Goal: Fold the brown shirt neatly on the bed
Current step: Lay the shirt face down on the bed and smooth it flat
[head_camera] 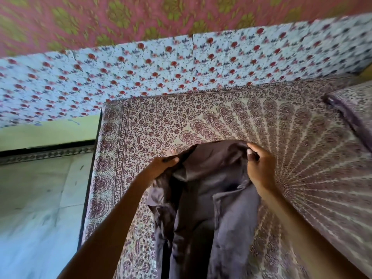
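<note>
The brown shirt (209,198) hangs in front of me, lifted over the bed (302,137), which has a maroon-patterned sheet. My left hand (163,168) grips the shirt's upper left edge near the collar. My right hand (260,168) pinches the upper right edge. The shirt is open at the front and droops in loose folds toward the bottom of the view. Its lower part runs out of the frame.
A pillow (354,109) in matching print lies at the bed's right end. A wall with floral tiles (141,73) runs behind the bed. The tiled floor (40,198) lies to the left, past the bed's dark frame edge (88,188).
</note>
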Available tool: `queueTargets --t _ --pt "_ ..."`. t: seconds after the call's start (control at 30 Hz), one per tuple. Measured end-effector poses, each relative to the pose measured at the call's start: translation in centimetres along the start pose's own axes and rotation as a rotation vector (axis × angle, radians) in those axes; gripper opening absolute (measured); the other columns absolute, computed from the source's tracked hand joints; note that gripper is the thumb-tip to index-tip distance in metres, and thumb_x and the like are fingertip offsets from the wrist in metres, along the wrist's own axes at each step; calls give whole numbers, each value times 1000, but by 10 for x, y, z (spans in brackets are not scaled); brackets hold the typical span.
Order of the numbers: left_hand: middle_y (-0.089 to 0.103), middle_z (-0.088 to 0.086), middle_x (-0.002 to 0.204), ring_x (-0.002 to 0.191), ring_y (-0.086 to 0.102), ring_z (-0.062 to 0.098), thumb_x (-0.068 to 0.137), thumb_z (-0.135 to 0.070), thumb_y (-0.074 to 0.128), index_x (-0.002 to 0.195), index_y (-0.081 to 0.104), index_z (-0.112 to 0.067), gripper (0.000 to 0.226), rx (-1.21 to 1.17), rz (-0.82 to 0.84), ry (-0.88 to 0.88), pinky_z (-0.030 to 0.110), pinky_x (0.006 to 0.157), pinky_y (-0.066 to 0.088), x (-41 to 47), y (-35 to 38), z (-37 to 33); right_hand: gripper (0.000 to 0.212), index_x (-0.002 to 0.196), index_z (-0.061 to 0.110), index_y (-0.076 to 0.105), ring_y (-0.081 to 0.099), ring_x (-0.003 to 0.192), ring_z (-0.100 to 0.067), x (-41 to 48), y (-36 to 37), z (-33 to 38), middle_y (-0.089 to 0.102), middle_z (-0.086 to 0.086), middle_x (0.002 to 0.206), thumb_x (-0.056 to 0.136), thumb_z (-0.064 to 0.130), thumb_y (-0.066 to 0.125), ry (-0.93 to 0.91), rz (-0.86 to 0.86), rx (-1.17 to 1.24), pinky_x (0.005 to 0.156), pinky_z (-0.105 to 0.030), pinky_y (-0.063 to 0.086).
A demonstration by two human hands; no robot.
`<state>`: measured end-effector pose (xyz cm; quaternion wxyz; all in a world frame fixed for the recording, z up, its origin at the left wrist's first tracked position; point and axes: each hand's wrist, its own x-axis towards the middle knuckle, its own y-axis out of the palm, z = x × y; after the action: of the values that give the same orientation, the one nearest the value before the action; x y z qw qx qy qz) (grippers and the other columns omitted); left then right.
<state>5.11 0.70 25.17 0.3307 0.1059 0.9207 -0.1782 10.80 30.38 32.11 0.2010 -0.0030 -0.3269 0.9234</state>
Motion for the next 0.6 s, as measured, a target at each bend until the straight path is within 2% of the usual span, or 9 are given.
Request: queueTargets --t 0.07,0.1,0.17,0.27,0.33,0.4,0.47,0.53,0.6 --pt "68 1 67 55 64 8 87 -17 69 82 67 -12 7 -18 -86 96 25 65 50 -39 3 -14 28 117 -7 65 63 111 -33 -6 -35 9 67 -23 118 92 -7 53 11 -26 -9 95 -23 39" --pt "65 -1 63 49 60 3 90 -6 63 80 63 -13 12 -79 -143 145 22 61 48 -53 5 -22 28 117 -6 66 64 111 -33 -8 -49 12 67 -23 118 93 -7 52 15 -42 -8 95 -22 39" --pt "60 1 65 50 58 5 92 2 55 83 58 -11 16 -196 -238 201 17 53 47 -90 11 -38 30 117 -4 67 64 110 -32 -11 -85 16 68 -21 118 92 -8 50 29 -84 12 94 -24 41" --pt "52 3 67 60 52 16 92 -2 56 77 53 -17 22 -195 -374 268 24 54 41 -143 19 -63 37 116 0 68 64 109 -33 -16 -138 19 69 -18 118 88 -12 46 16 -152 36 91 -24 41" --pt "47 3 65 66 47 19 83 -16 68 72 50 -19 22 -103 -444 319 30 61 36 -182 28 -82 39 115 2 69 64 107 -34 -20 -178 24 69 -18 116 87 -12 46 -19 -198 45 87 -23 41" --pt "48 3 65 66 48 19 70 -32 76 71 49 -20 30 32 -446 372 31 63 36 -226 43 -101 36 113 2 69 64 100 -33 -25 -221 32 71 -19 111 88 -11 46 -74 -208 65 78 -24 41" --pt "54 5 76 72 51 18 73 -22 82 83 52 -15 32 125 -399 394 27 65 38 -273 66 -123 33 111 3 68 64 96 -33 -30 -260 39 71 -19 107 90 -10 46 -121 -213 94 74 -25 39" --pt "57 5 84 74 53 11 84 -9 72 97 54 -11 22 148 -336 393 21 67 40 -318 94 -140 33 110 5 68 65 95 -32 -38 -300 45 71 -17 105 89 -10 47 -177 -228 108 74 -25 39" --pt "60 7 82 66 56 6 89 -12 66 93 63 -10 5 152 -366 460 18 65 42 -353 115 -155 36 105 8 69 65 89 -32 -43 -335 52 72 -15 100 87 -11 45 -233 -253 114 68 -27 41"
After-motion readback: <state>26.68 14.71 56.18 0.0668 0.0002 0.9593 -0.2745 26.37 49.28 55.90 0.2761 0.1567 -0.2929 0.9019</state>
